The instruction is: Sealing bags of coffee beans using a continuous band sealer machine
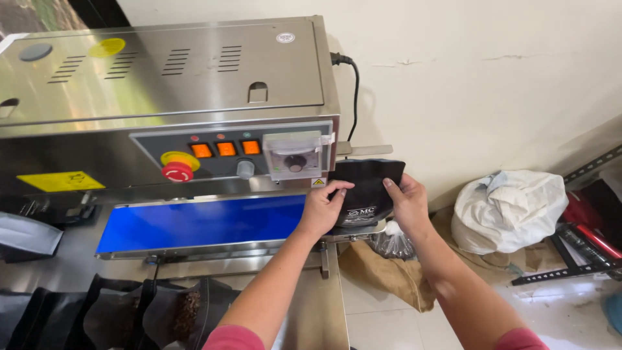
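A black pouch (366,185) stands upright at the right end of a stainless steel sealing machine (162,71), just past its blue conveyor belt (201,223). My left hand (322,209) grips the pouch's left edge. My right hand (407,201) holds its right edge, fingers on the front. The pouch's top lies near the machine's slot beside the control panel (233,155).
Several open black pouches (129,314) with dark contents stand on the steel table at lower left. Another dark pouch (26,236) lies at far left. A white sack (508,207), a brown sack (389,275) and a metal rack (586,240) sit on the floor at right.
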